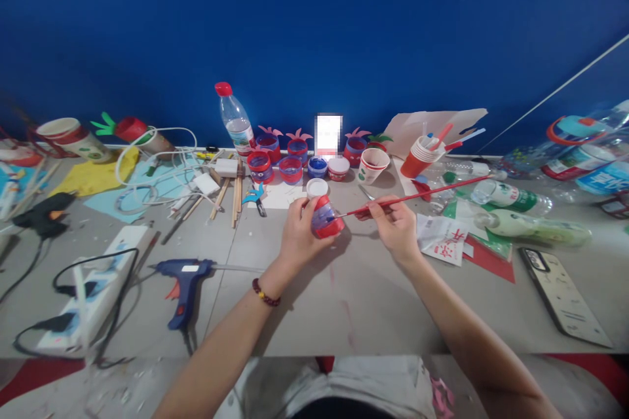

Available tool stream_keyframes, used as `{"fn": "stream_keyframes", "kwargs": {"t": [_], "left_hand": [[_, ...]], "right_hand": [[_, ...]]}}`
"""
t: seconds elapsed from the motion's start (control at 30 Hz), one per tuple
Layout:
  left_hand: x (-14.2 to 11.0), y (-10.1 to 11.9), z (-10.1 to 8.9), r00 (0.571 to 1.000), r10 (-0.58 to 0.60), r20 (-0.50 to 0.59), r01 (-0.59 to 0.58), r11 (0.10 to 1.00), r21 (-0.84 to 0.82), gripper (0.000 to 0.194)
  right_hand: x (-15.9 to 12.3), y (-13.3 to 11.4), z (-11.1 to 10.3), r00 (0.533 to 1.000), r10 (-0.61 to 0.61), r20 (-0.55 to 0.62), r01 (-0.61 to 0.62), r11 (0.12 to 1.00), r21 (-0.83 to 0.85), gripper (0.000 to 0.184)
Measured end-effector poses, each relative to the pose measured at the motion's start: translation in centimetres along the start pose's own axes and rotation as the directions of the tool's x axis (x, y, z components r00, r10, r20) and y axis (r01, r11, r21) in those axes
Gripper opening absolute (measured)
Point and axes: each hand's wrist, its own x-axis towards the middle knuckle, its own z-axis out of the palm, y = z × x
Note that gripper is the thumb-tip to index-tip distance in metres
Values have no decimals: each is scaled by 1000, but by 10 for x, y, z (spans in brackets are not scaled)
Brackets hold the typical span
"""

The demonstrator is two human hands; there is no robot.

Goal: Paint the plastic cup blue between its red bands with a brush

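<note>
In the middle of the head view, my left hand [298,234] is closed around a small cup [323,215] with red bands at its ends and a bluish, partly see-through middle. My right hand [394,226] pinches a long red paintbrush [417,194]. Its dark tip reaches the bluish middle of the cup. Just beyond stand an open jar of blue paint [317,167], a second paint jar [339,169] and a white lid [317,188]. Several similar red and blue painted cups [260,166] are grouped behind, some topped with pink leaf-like cutouts.
A blue glue gun [184,285] and a white power strip [101,285] with cords lie left. At right are plastic bottles [511,198], a phone [564,294] and stacked paper cups [421,156] holding tools. A water bottle [236,119] stands by the blue wall.
</note>
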Motion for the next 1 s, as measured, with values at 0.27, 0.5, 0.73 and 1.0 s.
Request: {"fn": "stream_keyframes", "kwargs": {"t": [0.27,0.5,0.73,1.0], "left_hand": [[0,3,-1,1000,-16,2,16,1000,2,80],[0,1,1,1000,-9,-7,9,1000,-12,83],[1,4,1,1000,6,11,-6,1000,-21,84],[1,4,1,1000,-15,3,15,1000,-11,83]], "right_hand": [[10,4,-9,998,-13,-60,12,1000,-23,31],[5,2,-8,996,8,-90,-3,998,55,27],[-6,3,3,1000,-2,31,2,1000,5,24],[-3,-1,-1,996,-86,2,86,991,-105,26]]}}
